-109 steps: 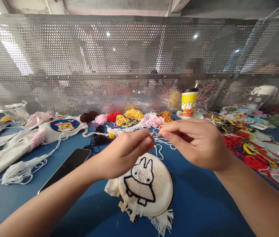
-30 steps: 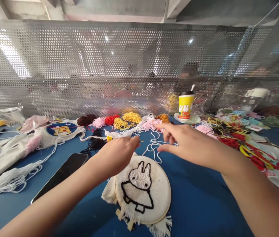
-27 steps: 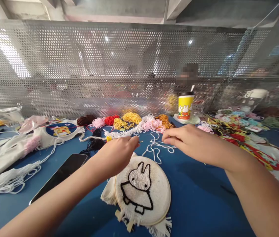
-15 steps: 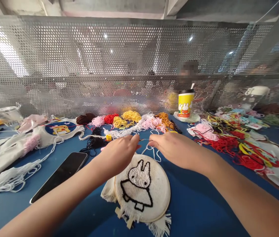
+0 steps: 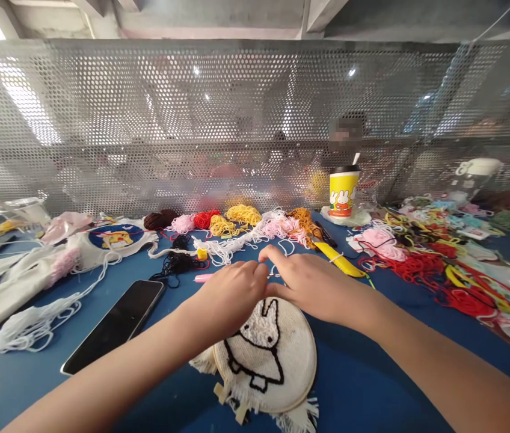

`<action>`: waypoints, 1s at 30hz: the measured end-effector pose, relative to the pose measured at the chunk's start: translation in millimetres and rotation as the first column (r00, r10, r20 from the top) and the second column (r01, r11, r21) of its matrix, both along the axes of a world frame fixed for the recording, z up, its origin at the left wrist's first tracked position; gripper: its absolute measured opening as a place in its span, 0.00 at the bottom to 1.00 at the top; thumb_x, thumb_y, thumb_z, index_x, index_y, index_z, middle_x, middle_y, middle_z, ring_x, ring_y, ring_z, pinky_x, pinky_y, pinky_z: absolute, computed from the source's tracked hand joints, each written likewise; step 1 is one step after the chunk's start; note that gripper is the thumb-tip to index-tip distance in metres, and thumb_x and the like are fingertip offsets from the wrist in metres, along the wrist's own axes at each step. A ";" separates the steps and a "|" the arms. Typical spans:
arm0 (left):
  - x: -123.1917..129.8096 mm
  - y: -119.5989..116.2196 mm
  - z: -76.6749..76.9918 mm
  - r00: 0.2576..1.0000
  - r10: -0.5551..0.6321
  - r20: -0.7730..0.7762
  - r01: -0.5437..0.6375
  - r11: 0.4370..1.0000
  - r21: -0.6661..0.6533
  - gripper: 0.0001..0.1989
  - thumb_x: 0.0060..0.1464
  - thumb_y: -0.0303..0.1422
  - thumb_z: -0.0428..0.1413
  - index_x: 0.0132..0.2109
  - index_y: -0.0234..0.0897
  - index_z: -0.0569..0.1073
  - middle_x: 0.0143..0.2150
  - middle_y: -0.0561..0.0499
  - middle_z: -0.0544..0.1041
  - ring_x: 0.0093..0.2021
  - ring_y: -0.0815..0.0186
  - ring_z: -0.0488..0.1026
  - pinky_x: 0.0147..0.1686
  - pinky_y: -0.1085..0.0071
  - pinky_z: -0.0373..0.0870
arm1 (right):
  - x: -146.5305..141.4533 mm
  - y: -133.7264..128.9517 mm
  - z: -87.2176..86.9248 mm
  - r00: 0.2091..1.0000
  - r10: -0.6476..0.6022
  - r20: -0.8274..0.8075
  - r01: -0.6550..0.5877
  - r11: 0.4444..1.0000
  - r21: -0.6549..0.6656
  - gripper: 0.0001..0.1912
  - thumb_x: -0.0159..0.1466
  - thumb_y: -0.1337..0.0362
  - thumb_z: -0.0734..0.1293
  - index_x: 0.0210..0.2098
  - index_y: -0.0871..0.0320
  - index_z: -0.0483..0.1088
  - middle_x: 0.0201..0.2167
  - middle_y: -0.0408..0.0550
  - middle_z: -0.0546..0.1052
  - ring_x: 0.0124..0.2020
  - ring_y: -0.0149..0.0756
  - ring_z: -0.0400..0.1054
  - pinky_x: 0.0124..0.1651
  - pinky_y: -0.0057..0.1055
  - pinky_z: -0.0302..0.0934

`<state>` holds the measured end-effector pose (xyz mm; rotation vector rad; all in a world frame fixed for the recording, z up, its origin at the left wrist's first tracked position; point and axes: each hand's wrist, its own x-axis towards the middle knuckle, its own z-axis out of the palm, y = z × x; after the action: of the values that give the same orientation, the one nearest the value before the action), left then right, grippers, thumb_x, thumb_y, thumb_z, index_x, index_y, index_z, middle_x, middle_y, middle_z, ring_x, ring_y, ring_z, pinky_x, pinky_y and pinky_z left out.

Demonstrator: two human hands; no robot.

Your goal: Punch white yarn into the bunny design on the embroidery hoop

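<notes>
Above the top edge of a round embroidery hoop [image 5: 293,361], my two hands are close together. The hoop lies on the blue table and bears a rabbit figure outlined in black yarn, its head filled in white. My left hand [image 5: 237,294] is closed, its fingertips pinched on something I cannot make out. My right hand [image 5: 309,279] has its thumb and forefinger apart, near the left fingertips. A loop of white yarn [image 5: 287,245] shows just behind my right hand. The pink handle of a tool [image 5: 203,278] lies behind my left hand.
A black phone [image 5: 115,325] lies at the left. Behind are yarn bundles [image 5: 242,214], a yellow cutter [image 5: 340,260] and a yellow cup [image 5: 343,191] before a perforated metal screen [image 5: 169,120]. Tangled yarn [image 5: 421,264] covers the right side. Part of a person's hand shows at the right edge.
My hands have come together and lower, over the top of the hoop. My right thumb and forefinger have parted. The yellow cutter and pink handle show more fully.
</notes>
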<state>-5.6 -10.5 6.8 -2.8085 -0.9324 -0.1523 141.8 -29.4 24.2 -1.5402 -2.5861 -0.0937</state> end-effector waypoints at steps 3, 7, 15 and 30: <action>1.6 -1.2 -3.2 1.000 -0.012 0.010 0.012 1.000 -0.024 0.10 0.46 0.17 0.42 0.34 0.31 0.61 0.30 0.45 0.70 0.29 0.63 0.68 0.28 0.68 0.66 | 1.1 1.7 -3.9 1.000 0.007 0.014 -0.008 1.000 0.029 0.11 0.60 0.59 0.57 0.35 0.62 0.61 0.23 0.48 0.74 0.26 0.39 0.69 0.21 0.26 0.48; 2.6 -1.7 -4.6 0.995 0.028 0.094 -0.018 0.995 -0.103 0.11 0.47 0.17 0.40 0.38 0.31 0.57 0.31 0.45 0.70 0.31 0.65 0.69 0.28 0.70 0.67 | 4.2 3.7 -5.5 1.000 0.017 0.017 -0.017 1.000 0.025 0.13 0.62 0.64 0.53 0.29 0.61 0.66 0.25 0.49 0.74 0.26 0.37 0.69 0.23 0.27 0.49; 0.4 10.7 -9.8 0.942 -0.066 0.328 0.057 0.998 0.036 0.12 0.53 0.28 0.44 0.45 0.32 0.53 0.46 0.39 0.64 0.47 0.59 0.61 0.44 0.60 0.62 | 34.5 11.5 6.5 0.997 0.011 0.081 -0.020 0.994 0.107 0.17 0.62 0.65 0.53 0.25 0.60 0.69 0.21 0.46 0.73 0.23 0.30 0.65 0.25 0.27 0.50; 46.8 70.6 -55.7 0.991 0.120 0.058 -0.102 0.962 -0.253 0.09 0.53 0.30 0.47 0.40 0.33 0.68 0.40 0.47 0.70 0.39 0.64 0.68 0.37 0.63 0.67 | 95.2 6.9 33.8 0.979 -0.204 0.032 0.182 0.928 0.326 0.18 0.61 0.63 0.52 0.29 0.59 0.72 0.25 0.48 0.73 0.23 0.32 0.64 0.25 0.29 0.53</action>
<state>41.2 60.1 -48.9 -2.9841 -1.2018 -0.1303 237.0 -22.5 58.0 -1.6797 -2.3071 -0.5646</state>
